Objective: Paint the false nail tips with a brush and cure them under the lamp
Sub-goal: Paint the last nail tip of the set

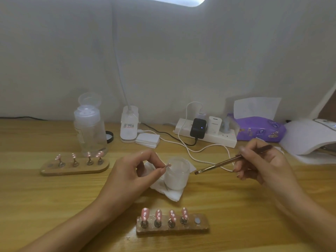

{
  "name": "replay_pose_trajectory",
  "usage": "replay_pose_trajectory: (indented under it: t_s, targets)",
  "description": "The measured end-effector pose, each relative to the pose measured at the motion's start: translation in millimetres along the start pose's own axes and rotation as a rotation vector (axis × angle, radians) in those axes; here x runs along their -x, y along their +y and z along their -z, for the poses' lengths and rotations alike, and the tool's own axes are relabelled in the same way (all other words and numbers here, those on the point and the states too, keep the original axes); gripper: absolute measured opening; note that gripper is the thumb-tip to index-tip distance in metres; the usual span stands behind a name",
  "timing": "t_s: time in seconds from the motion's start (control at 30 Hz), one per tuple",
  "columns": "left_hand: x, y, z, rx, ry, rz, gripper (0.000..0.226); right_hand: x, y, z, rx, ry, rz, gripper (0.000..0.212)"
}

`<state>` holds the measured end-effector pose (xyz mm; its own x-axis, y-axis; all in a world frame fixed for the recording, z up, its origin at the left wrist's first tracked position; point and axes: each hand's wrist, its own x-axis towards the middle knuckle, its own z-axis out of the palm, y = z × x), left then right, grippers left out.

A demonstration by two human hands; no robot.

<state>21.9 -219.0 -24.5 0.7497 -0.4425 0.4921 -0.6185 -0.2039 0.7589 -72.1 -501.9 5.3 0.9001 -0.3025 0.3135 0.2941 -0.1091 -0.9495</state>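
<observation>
Head view, as I watch from my end: the left hand (135,172) has thumb and forefinger curled in a pinch on one small nail tip (167,165), held up just in front of a white frosted jar (177,173) that stands on a crumpled tissue (170,194). The right hand (258,160) grips a thin brush (218,164) pen-fashion, its bristle end pointing left and down toward the jar but apart from it. Nearest me on the wooden table (54,206) sits the near stand (203,229) with four pink, white-dotted tips upright on pegs and a fifth spot bare but for a pale disc. The far stand (54,170) at the left carries four more such tips, with a clear bottle (90,128) behind it, lid flipped open. At the right edge lies a white domed lamp (309,137), well apart from both stands, beside a purple tissue pack (260,130) and a power strip (218,139).
</observation>
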Motion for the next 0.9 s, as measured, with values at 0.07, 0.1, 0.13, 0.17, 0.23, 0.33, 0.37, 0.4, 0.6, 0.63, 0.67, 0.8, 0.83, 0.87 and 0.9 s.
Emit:
replay_pose_trajectory:
  t_s: [0.07, 0.1, 0.13, 0.17, 0.23, 0.33, 0.37, 0.4, 0.6, 0.63, 0.67, 0.8, 0.83, 0.87, 0.9]
  targets:
    - [0, -1, 0, -0.006, -0.007, 0.008, 0.02, 1, -3, 0, -0.056, 0.008, 0.051, 0.015]
    - [0, -1, 0, -0.008, -0.01, 0.014, 0.02, 2, -5, -3, -0.07, -0.02, 0.088, 0.015]
    - [0, -1, 0, -0.011, -0.012, 0.018, 0.019, 2, -6, -5, -0.051, -0.057, 0.129, 0.02]
    - [0, -1, 0, -0.016, -0.014, 0.019, 0.018, 3, -9, -10, -0.002, -0.091, 0.16, 0.022]
    - [1, -2, 0, -0.024, -0.013, 0.019, 0.014, 6, -12, -18, 0.112, -0.13, 0.242, 0.014]
    - [1, -2, 0, -0.019, -0.016, 0.016, 0.017, 11, -10, -14, 0.164, -0.125, 0.307, 0.008]
    - [0, -2, 0, -0.016, -0.015, 0.01, 0.02, 12, -11, -11, 0.169, -0.115, 0.302, 0.008]
    - [0, -3, 0, -0.014, -0.015, 0.006, 0.022, 12, -10, -6, 0.181, -0.11, 0.302, 0.011]
    - [1, -3, 0, -0.014, -0.028, 0.035, 0.014, 22, -8, 15, 0.119, -0.173, 0.203, 0.012]
    - [1, -4, -1, -0.018, -0.032, 0.042, 0.011, 25, -6, 16, 0.16, -0.2, 0.192, 0.016]
    - [1, -4, -1, -0.019, -0.035, 0.048, 0.009, 27, -4, 17, 0.215, -0.239, 0.195, 0.019]
    - [1, -3, 0, -0.014, -0.047, 0.059, 0.011, 35, -3, 9, 0.377, -0.369, 0.214, 0.024]
    - [1, -3, 0, -0.016, -0.047, 0.058, 0.012, 35, -3, 6, 0.407, -0.397, 0.215, 0.024]
    - [0, -3, 0, -0.021, -0.046, 0.055, 0.014, 34, -3, 5, 0.433, -0.423, 0.213, 0.024]
    - [0, -2, -1, -0.028, -0.044, 0.053, 0.016, 32, -2, 3, 0.457, -0.447, 0.207, 0.024]
